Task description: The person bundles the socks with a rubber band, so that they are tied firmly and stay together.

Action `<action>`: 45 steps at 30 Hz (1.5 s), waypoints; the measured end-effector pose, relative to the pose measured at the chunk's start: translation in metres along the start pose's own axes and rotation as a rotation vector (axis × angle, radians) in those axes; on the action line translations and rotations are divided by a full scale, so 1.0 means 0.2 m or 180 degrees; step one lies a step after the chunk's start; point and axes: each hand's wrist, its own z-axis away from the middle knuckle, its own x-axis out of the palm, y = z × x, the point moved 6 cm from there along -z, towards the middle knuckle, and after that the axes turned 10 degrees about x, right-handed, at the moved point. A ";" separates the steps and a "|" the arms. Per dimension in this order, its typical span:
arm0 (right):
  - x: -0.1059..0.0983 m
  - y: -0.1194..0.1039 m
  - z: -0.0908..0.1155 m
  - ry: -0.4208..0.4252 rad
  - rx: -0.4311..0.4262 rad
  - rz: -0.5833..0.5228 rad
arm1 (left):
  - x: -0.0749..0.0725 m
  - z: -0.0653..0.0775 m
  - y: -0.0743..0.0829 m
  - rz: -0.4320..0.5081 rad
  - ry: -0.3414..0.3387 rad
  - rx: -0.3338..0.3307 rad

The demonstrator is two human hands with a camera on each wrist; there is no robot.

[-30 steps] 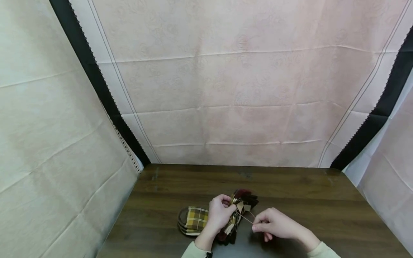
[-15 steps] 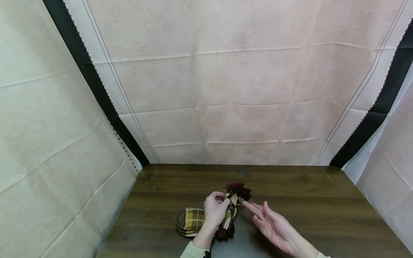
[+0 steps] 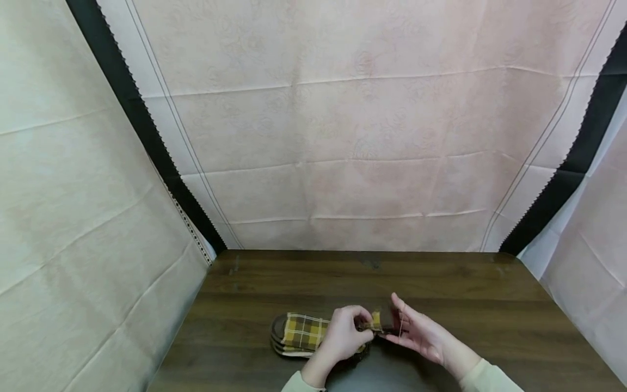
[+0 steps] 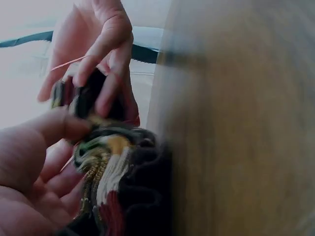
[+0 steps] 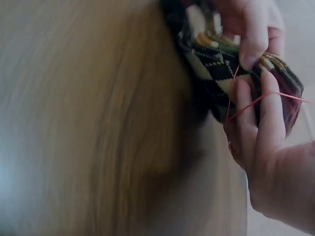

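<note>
A bundle of patterned socks point(image 3: 306, 331), yellow and brown plaid at its left end, lies low over the table. My left hand point(image 3: 344, 333) grips the bundle near its middle, thumb on top; in the left wrist view the stacked knit layers of the socks point(image 4: 115, 182) show below the thumb. At the bundle's right end is my right hand point(image 3: 418, 336), its fingers extended and thumb spread away. A thin reddish elastic band point(image 5: 256, 101) is stretched across the fingers of the right hand point(image 5: 266, 132), which touch the socks. Part of the bundle is hidden behind both hands.
A brown wood-grain table point(image 3: 264, 277) lies beneath the hands. Pale cloth point(image 3: 372, 125) hangs behind it, with black strips point(image 3: 147, 125) along the seams and more cloth at both sides.
The fanned dark-red and black end of the bundle has turned down and right. My right hand went from pinching the pulled band to spread fingers with the band across them.
</note>
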 end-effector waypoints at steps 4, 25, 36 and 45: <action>-0.03 0.02 -0.03 0.0190 -0.0001 0.0519 | 0.03 0.01 0.03 -0.0196 -0.0397 0.0118; -0.04 0.02 -0.02 -0.0326 -0.0328 0.1457 | -0.03 0.03 -0.03 0.0597 -0.0998 -0.0317; -0.03 0.06 -0.09 0.0464 -0.0415 0.1576 | -0.04 0.04 -0.06 0.0763 -0.1050 -0.0395; 0.04 0.02 -0.10 0.1206 -0.0838 0.2538 | -0.04 0.04 -0.07 0.0816 -0.1041 -0.0392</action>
